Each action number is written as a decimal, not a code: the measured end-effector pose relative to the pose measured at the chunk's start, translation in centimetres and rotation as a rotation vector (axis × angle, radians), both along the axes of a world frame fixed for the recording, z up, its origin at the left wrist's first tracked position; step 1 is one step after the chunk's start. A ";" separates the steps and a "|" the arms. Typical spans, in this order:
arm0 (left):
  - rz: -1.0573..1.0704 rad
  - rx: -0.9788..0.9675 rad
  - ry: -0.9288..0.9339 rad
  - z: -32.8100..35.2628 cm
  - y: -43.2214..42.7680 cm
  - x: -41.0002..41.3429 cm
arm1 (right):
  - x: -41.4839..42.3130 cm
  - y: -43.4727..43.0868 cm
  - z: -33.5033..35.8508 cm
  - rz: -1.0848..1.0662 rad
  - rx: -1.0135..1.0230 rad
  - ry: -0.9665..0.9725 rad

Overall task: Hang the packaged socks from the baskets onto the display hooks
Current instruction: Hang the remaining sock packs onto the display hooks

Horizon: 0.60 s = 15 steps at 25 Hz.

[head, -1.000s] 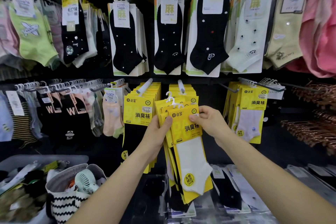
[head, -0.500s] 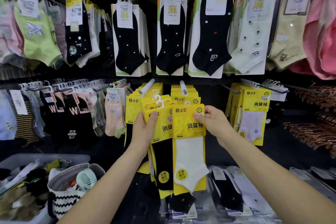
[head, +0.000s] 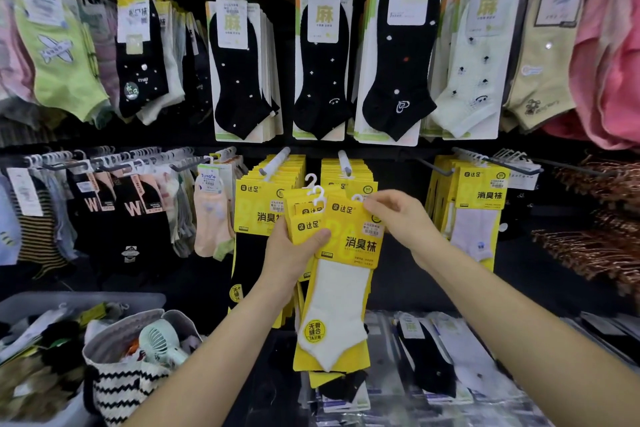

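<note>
My left hand (head: 294, 250) grips a bunch of yellow sock packets (head: 306, 225) by their cards, their white plastic hooks sticking up. My right hand (head: 398, 218) pinches the top right corner of the front packet, a white sock on a yellow card (head: 341, 291), which overlaps the bunch. Both are held in front of two display hooks (head: 344, 163) that carry full rows of the same yellow packets (head: 258, 208). A grey plastic basket (head: 83, 302) with loose sock packets sits at the lower left.
Black, white, green and pink socks hang on the upper row. A zigzag-patterned bag (head: 121, 388) with a small fan stands at the lower left. Flat sock packets (head: 426, 357) lie on the shelf below. Bare copper hangers (head: 595, 253) fill the right side.
The white-sock packet was fanned out beside the bunch; now it has slid back over it. Both hands have lifted slightly toward the hooks.
</note>
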<state>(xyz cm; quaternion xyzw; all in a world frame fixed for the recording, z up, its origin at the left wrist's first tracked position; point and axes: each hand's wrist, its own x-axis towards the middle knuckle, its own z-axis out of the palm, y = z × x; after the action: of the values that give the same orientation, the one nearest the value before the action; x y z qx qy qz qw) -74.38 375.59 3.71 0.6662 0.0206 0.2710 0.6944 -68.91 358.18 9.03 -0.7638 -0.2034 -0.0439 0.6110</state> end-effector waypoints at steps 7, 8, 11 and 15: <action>-0.021 0.009 0.019 0.3 -0.2 0.7 | 1.0 0.2 2.9 -0.065 -0.158 -0.187; -0.022 0.010 0.020 0.4 -0.2 0.7 | 1.3 0.3 3.0 -0.075 -0.175 -0.191; 0.025 -0.002 -0.001 0.6 0.2 0.3 | 2.3 0.6 3.3 -0.132 -0.134 -0.188; 0.126 0.045 -0.066 1.2 2.4 -1.1 | 3.5 1.4 4.5 -0.180 -0.096 -0.188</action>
<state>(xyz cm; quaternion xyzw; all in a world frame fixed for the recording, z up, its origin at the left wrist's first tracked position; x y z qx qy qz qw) -75.53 377.99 4.89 0.6698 0.0332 0.3363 0.6611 -65.43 359.57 13.57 -0.7999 -0.1922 -0.1598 0.5455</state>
